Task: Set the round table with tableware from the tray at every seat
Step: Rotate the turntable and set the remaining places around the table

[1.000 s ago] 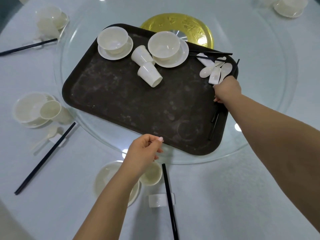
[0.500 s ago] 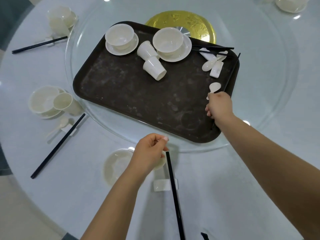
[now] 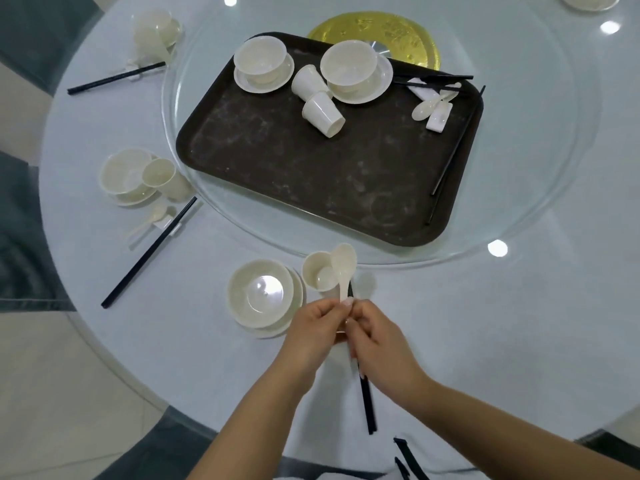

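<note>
Head view: your left hand [image 3: 311, 329] and right hand [image 3: 375, 336] both pinch the spoon [image 3: 343, 268] handle at the table's near edge, finishing this seat; next, I judge, lay it beside the chopsticks [image 3: 365, 400].

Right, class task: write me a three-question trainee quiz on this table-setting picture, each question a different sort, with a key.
1. True or false: both cups on the tray lie on their sides.
2. Multiple choice: the spoon held by both hands is over A) the tray, B) the near seat's cup, C) the gold disc.
3. Fill in: each bowl on the tray sits on a ____.

Key: 1 true; 2 B; 3 saucer.
</note>
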Tool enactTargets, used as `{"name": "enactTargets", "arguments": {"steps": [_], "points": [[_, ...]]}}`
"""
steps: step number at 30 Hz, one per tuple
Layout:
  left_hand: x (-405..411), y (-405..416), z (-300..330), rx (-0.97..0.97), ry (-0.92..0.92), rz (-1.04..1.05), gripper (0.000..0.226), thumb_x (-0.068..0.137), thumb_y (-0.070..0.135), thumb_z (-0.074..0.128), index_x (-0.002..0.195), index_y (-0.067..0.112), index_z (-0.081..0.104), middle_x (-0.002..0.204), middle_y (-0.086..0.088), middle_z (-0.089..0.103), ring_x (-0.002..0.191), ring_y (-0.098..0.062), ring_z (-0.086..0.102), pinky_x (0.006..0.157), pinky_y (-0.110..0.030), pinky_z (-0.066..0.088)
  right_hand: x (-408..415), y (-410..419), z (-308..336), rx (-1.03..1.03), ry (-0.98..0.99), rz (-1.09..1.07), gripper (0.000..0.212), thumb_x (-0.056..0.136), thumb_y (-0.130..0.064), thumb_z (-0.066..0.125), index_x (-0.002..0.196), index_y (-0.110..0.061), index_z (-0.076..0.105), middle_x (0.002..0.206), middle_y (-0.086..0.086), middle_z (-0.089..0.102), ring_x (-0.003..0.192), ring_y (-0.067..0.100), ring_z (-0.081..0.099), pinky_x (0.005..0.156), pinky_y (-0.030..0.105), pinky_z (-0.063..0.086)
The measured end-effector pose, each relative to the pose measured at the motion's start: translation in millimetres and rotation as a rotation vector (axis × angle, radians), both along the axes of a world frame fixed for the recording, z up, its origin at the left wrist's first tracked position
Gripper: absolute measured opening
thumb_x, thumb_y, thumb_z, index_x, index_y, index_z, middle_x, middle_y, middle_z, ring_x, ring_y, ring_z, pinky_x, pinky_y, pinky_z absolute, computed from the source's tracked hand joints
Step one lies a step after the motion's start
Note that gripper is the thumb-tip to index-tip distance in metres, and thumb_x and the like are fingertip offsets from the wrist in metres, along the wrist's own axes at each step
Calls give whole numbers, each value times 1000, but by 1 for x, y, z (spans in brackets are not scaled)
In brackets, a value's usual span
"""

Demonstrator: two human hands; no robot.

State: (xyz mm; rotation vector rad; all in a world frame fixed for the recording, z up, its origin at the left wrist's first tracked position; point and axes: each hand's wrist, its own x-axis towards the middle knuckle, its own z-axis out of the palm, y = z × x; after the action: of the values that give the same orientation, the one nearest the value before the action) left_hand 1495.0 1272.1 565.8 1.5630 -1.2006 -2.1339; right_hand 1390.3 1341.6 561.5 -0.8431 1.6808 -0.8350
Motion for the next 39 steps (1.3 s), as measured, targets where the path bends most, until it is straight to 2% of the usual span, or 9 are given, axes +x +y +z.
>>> {"name": "enactTargets", "arguments": {"steps": [3,7,10,12,17,21,29,34,39], "points": [[14,13,0,27,11,18,31,98,27,54,96,4,75,93,-16,75,93,-27,71,89,-35,56,4,10,-4,24,12,48,24,96,-28,50,75,-39,54,61,-7,62,52,3,54,51,17,42],[31,27,-12,49,-88,36,39,96,31,58,96,-6,71,98,-28,68,94,-35,68,89,-37,57,8,19,-14,103,-11,133,18,93,-27,55,76,-30,62,68,-5,67,57,10,60,51,23,48],[39,38,-20,103,-146,26,31,97,29,55,91,8,77,93,-18,73,84,-23,71,84,-32,59,13,25,-22,154,8,169,16,94,-27,55,81,-24,65,70,-4,68,60,19,64,51,27,53],[43,44,-28,142,-188,34,29,97,27,55,87,15,79,92,-13,74,79,-19,72,80,-30,60,15,29,-29,205,43,200,18,95,-30,53,83,-23,64,63,-8,66,55,16,62,54,27,54],[49,54,-46,142,-286,25,28,96,27,58,86,10,77,76,-2,71,68,-15,67,73,-26,59,19,34,-43,287,83,222,21,97,-31,52,82,-19,62,58,-6,62,49,9,57,58,31,54],[45,52,-53,122,-308,15,28,97,24,57,89,5,76,75,-4,69,67,-15,64,70,-24,57,22,32,-50,314,102,203,21,97,-29,52,80,-21,60,59,-5,63,50,10,58,59,33,55],[41,48,-60,91,-299,-41,32,97,23,55,86,-1,72,72,-5,67,69,-18,63,76,-30,58,22,32,-57,343,121,152,20,97,-29,51,82,-20,62,63,-4,65,54,13,61,60,33,56],[40,52,-63,86,-315,-67,32,96,20,54,72,5,69,67,-5,68,63,-14,62,67,-22,55,21,33,-60,349,119,160,19,96,-27,52,85,-18,64,62,-5,65,54,13,61,59,31,55],[42,53,-63,78,-354,-73,31,96,23,55,74,10,74,64,3,71,58,-5,66,55,-12,50,22,34,-62,360,101,148,20,96,-28,51,86,-18,65,65,-3,66,58,15,63,60,32,57]]}}
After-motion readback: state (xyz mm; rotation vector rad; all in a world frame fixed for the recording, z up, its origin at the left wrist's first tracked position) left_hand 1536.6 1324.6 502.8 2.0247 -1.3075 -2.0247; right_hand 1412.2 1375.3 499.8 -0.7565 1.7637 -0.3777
